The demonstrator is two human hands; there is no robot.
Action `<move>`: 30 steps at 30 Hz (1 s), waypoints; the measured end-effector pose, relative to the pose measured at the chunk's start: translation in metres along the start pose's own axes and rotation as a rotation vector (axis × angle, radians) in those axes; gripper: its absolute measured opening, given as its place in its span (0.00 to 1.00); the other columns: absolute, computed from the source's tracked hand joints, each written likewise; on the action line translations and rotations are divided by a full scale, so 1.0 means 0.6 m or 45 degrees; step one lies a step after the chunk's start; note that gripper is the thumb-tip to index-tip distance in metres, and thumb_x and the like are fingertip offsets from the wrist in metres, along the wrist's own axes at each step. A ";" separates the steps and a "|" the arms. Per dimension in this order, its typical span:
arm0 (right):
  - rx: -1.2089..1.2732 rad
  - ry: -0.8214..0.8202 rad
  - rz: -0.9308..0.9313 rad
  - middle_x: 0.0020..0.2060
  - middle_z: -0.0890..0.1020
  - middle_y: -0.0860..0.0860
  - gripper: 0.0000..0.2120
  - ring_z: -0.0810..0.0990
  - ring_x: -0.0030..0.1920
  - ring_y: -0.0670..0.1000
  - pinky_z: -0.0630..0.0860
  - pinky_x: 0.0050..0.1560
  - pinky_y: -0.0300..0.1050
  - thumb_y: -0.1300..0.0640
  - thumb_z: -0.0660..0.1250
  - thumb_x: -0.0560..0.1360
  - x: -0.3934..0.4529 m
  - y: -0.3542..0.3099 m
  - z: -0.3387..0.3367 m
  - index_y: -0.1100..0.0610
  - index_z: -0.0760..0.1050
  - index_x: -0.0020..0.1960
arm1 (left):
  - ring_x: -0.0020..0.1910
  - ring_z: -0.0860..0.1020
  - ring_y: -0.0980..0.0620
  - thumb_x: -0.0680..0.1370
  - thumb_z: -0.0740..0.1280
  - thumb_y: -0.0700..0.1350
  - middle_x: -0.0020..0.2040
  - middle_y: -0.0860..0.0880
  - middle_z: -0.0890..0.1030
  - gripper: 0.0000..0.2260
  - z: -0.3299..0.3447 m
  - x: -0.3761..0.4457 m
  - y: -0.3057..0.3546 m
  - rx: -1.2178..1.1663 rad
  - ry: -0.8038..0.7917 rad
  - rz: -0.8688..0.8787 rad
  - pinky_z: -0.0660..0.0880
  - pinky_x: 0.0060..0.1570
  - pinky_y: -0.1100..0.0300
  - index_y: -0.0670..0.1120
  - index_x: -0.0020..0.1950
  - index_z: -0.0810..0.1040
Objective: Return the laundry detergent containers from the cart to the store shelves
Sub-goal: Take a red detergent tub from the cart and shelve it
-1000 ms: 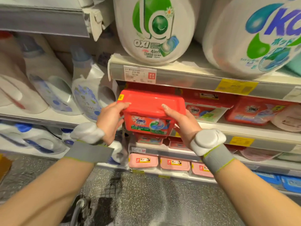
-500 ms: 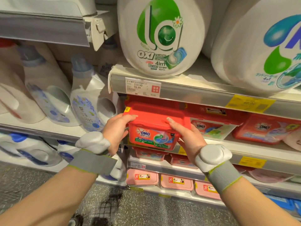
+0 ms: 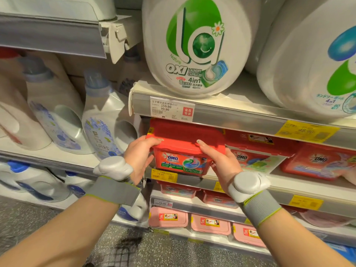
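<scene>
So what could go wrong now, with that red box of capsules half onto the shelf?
The red plastic OMO capsule box is gripped by the left hand and right hand at the shelf's front edge; released too early, it might tip off. The grey metal shelf edge above sits close over the lid, so the box could catch on it. Pushed in crooked, it may nudge the neighbouring red OMO box.

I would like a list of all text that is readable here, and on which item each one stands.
"OMO": red box held in both hands.
"OMO": two red boxes to its right.
"OXI LAUNDRY CAPSULES", "4in1", "Nature", "40 pieces": white round tub.
"159.90", "99.90": white price tag below that tub.
"4in1": right tub.
Yellow tags, bottle labels: too blurred.
</scene>
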State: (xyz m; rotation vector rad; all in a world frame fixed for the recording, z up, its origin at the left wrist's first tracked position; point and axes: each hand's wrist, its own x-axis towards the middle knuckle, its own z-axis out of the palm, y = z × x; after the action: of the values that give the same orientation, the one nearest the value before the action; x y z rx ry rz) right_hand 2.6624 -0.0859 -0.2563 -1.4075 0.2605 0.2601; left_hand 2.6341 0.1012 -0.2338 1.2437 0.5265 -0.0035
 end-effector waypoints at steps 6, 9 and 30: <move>0.003 0.023 -0.017 0.46 0.85 0.48 0.12 0.83 0.44 0.43 0.72 0.37 0.33 0.52 0.76 0.69 0.010 0.002 0.005 0.51 0.77 0.49 | 0.44 0.78 0.56 0.78 0.63 0.37 0.41 0.50 0.81 0.08 0.003 0.016 0.001 -0.028 0.029 -0.004 0.68 0.65 0.58 0.47 0.41 0.76; -0.015 0.018 -0.032 0.45 0.85 0.49 0.12 0.83 0.42 0.42 0.73 0.34 0.30 0.52 0.75 0.69 0.017 0.004 0.005 0.52 0.77 0.50 | 0.51 0.77 0.53 0.78 0.64 0.37 0.44 0.50 0.81 0.07 0.004 0.024 -0.001 -0.020 0.052 -0.009 0.66 0.70 0.54 0.46 0.43 0.77; -0.079 -0.035 -0.073 0.51 0.85 0.48 0.26 0.84 0.51 0.47 0.75 0.40 0.33 0.46 0.75 0.67 0.007 0.020 0.005 0.54 0.75 0.61 | 0.34 0.80 0.57 0.75 0.68 0.41 0.37 0.52 0.82 0.06 -0.010 0.027 -0.001 0.109 0.134 0.136 0.75 0.39 0.64 0.49 0.39 0.80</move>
State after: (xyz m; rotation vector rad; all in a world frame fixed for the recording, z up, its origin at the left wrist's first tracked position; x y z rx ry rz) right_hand 2.6622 -0.0811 -0.2682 -1.4693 0.1910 0.2420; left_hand 2.6459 0.1105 -0.2421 1.3601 0.5551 0.1311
